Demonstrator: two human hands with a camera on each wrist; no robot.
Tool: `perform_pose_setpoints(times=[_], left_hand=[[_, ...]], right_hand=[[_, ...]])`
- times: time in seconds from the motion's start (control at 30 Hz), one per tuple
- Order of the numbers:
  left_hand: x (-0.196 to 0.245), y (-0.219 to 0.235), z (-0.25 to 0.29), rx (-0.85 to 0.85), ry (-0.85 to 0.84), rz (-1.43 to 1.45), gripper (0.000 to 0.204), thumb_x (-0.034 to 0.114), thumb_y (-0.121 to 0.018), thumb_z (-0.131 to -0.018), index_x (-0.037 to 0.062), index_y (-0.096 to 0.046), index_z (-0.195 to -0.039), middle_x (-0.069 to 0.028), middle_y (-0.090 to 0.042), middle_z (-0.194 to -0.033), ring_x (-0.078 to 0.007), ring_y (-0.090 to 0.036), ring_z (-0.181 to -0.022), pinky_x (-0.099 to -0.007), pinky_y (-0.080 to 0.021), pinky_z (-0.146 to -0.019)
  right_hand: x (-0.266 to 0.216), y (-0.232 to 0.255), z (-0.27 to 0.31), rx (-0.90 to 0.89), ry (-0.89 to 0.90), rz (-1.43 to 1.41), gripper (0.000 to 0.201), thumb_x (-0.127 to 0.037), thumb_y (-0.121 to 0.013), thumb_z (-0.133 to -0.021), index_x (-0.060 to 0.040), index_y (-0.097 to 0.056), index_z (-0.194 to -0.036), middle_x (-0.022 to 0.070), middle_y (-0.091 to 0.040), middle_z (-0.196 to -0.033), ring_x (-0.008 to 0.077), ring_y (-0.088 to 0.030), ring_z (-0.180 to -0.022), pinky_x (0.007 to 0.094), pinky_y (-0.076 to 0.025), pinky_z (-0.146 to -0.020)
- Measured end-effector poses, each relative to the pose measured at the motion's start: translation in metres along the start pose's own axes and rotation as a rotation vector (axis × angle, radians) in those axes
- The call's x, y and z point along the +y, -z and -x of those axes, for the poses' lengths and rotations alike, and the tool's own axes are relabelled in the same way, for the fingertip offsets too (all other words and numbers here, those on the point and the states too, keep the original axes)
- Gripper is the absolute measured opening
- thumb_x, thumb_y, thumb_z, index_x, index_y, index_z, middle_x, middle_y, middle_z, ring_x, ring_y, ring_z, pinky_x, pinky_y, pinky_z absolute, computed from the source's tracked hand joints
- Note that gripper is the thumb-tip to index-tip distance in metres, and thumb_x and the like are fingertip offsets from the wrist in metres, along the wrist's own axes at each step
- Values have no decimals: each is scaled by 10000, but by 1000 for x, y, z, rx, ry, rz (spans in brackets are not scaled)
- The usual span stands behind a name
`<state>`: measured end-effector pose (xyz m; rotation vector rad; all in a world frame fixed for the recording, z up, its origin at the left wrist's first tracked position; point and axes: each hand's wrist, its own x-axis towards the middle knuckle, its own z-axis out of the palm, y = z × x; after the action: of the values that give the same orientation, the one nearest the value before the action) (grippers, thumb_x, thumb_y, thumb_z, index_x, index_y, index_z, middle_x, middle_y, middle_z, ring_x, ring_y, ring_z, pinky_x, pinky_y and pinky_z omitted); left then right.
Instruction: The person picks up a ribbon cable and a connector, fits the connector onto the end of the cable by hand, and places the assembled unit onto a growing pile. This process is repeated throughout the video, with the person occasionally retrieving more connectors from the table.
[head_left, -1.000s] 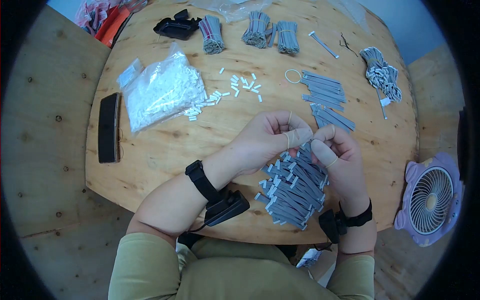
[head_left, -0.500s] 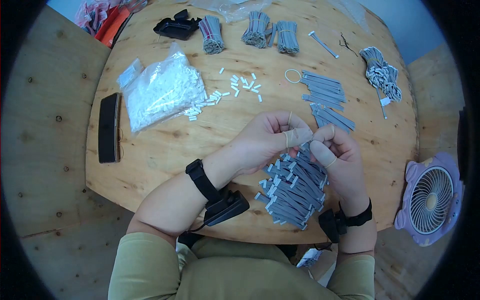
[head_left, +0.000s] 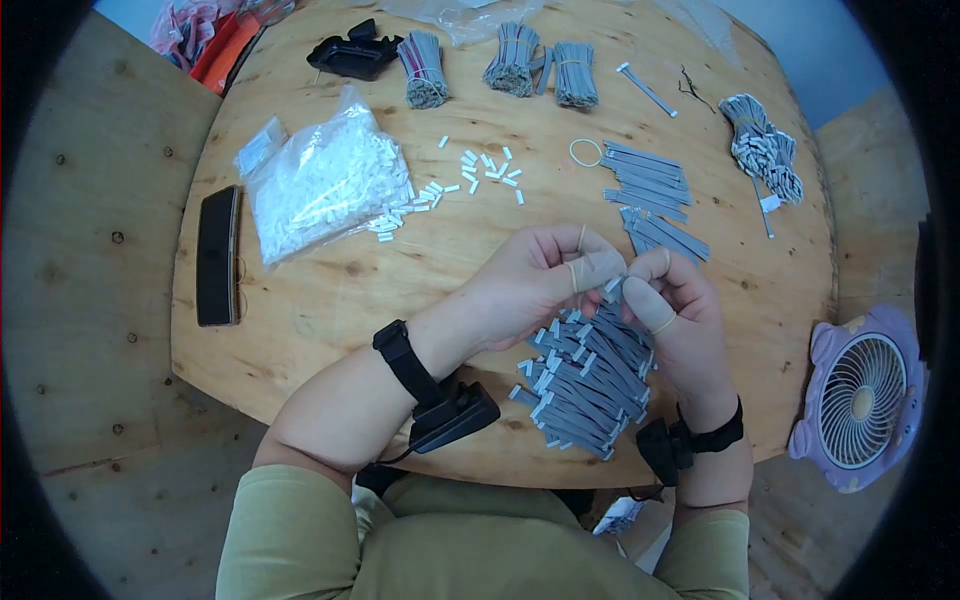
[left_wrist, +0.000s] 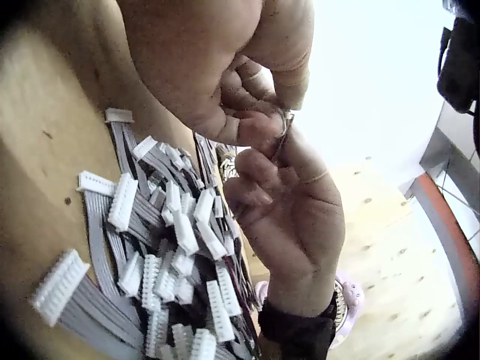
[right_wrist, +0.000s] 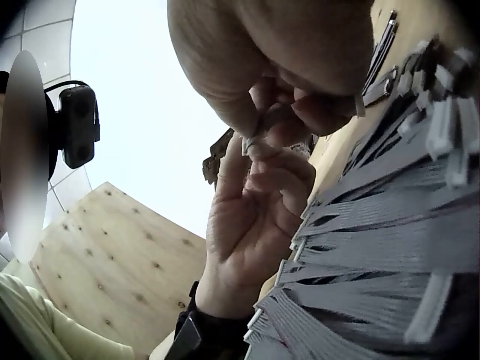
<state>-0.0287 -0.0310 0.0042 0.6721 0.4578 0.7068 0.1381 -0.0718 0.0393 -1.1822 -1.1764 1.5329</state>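
My left hand (head_left: 540,275) and right hand (head_left: 690,315) meet fingertip to fingertip above a pile of grey ribbon cables (head_left: 590,385) with white end plugs. Between the fingertips shows a small white plug connector (head_left: 612,287), pinched by the thumb and forefinger of each hand. Pale finger cots with bands at their rims cover the thumbs and forefingers. From the right wrist, the connector (right_wrist: 245,145) is a thin white edge, the rest hidden by fingers. In the left wrist view, many white plugs (left_wrist: 124,202) lie below the hands.
Loose white connectors (head_left: 470,180) lie beside a clear bag (head_left: 320,185) full of them. Bare ribbon strips (head_left: 650,180) are beyond the right hand. Cable bundles (head_left: 515,60) stand at the back. A phone (head_left: 218,257) lies left; a purple fan (head_left: 860,400) stands right.
Both hands stay in nearly the same place. The fingertips have shifted slightly, and the white connector between them now shows more plainly.
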Motion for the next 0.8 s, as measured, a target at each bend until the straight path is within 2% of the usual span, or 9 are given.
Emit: perform_pose_setpoints(times=[0.07, 0.17, 0.27, 0.33, 0.57, 0.63, 0.8], left_hand=[[-2, -3, -1, 52, -29, -24, 153, 176, -571, -810, 36, -557, -870, -18, -561, -726, -53, -518, -591, -160, -415, -497], [5, -6, 3, 86, -54, -257, 163, 198, -570, -813, 41, -567, -853, -18, -556, -666, -36, -483, -511, -146, -340, -397], [3, -6, 1, 113, -97, -248, 167, 204, -571, -813, 41, -572, -852, -17, -546, -626, -22, -447, -464, -142, -283, -354], [4, -6, 2, 108, -99, -273, 170, 204, -572, -812, 40, -572, -858, -18, -546, -628, -20, -441, -464, -142, -286, -359], [6, -7, 2, 67, -36, -227, 188, 187, -573, -811, 34, -569, -919, -23, -568, -692, -25, -480, -524, -134, -300, -369], [7, -5, 2, 41, -16, -185, 186, 162, -568, -812, 22, -564, -934, -32, -574, -734, -43, -507, -576, -143, -356, -419], [3, 1, -1, -17, 9, 48, 186, 112, -555, -813, -6, -541, -956, -56, -570, -817, -93, -541, -679, -189, -450, -592]], right_hand=[[0, 0, 0, 5, 5, 27, 77, -100, -546, -808, -38, -503, -817, -19, -523, -706, 36, -471, -632, 172, -380, -580], [1, -1, 1, 10, 13, 62, 79, -96, -546, -807, -31, -507, -833, -20, -526, -716, 39, -477, -639, 172, -384, -585], [-2, -1, 0, 10, -43, 20, 85, -93, -547, -804, -28, -513, -847, -22, -527, -719, 41, -480, -637, 171, -386, -586], [-4, -1, 0, 15, -92, -28, 88, -92, -549, -802, -29, -517, -855, -25, -527, -716, 40, -479, -631, 170, -386, -582], [3, 3, -1, 68, -50, -6, 73, -103, -559, -796, -49, -515, -820, -31, -506, -671, 28, -451, -590, 164, -373, -558], [3, 3, -2, 74, -11, -14, 66, -103, -557, -796, -54, -514, -807, -34, -499, -657, 27, -444, -580, 160, -367, -552], [2, 3, -2, -12, 81, -24, 77, -101, -548, -797, -41, -501, -785, -14, -445, -770, 40, -458, -626, 174, -379, -585]])
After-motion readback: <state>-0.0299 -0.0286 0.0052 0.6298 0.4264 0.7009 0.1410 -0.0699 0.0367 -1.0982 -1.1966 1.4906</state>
